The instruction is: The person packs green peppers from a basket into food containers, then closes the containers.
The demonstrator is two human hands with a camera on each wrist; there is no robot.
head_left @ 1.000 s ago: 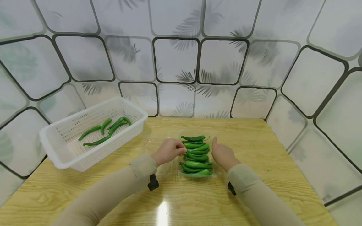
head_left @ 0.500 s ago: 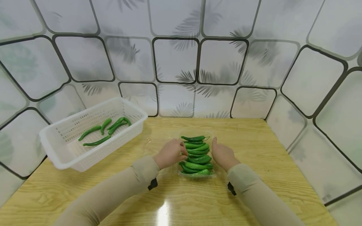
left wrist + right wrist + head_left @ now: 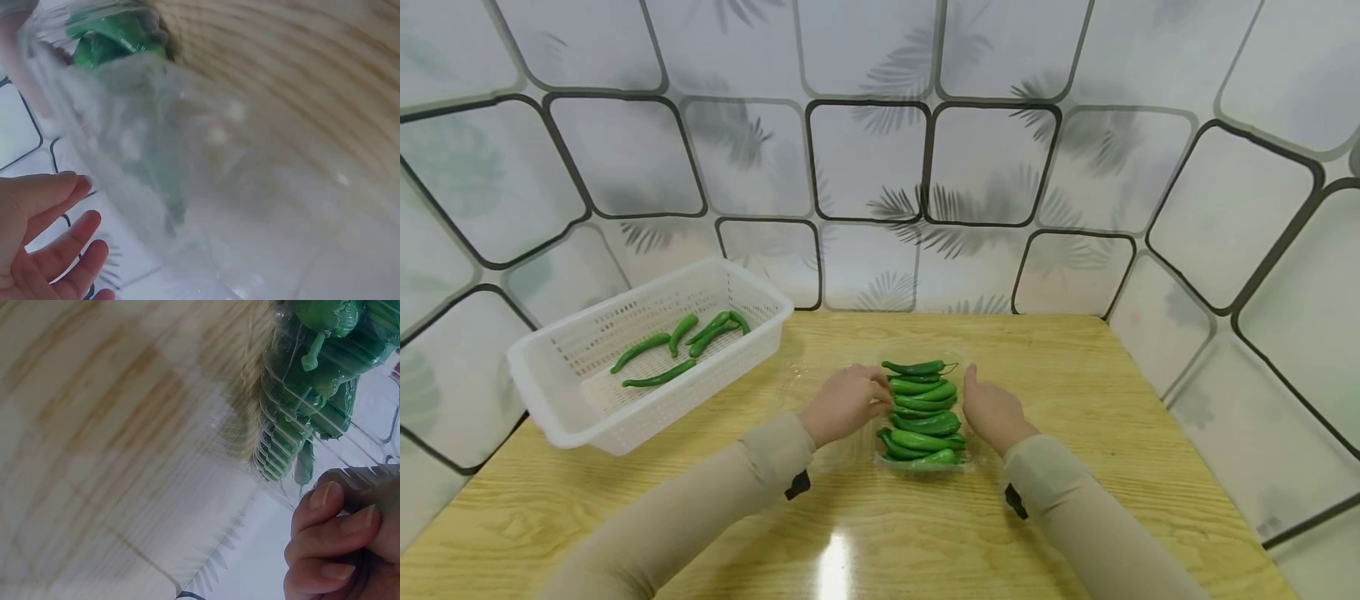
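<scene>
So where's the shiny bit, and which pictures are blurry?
Head view: a white glare streak on the shiny table, while the green peppers look fairly clear. Left wrist view: the clear plastic is a hazy blur. Right wrist view: the table is smeary, but the right hand looks sharper.

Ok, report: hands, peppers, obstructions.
Left hand empty, beside boxed peppers. Right hand curled, beside clear box. More peppers in basket. Nothing visibly in the way.

Beige long sleeves, black wrist pieces, bare hands.
</scene>
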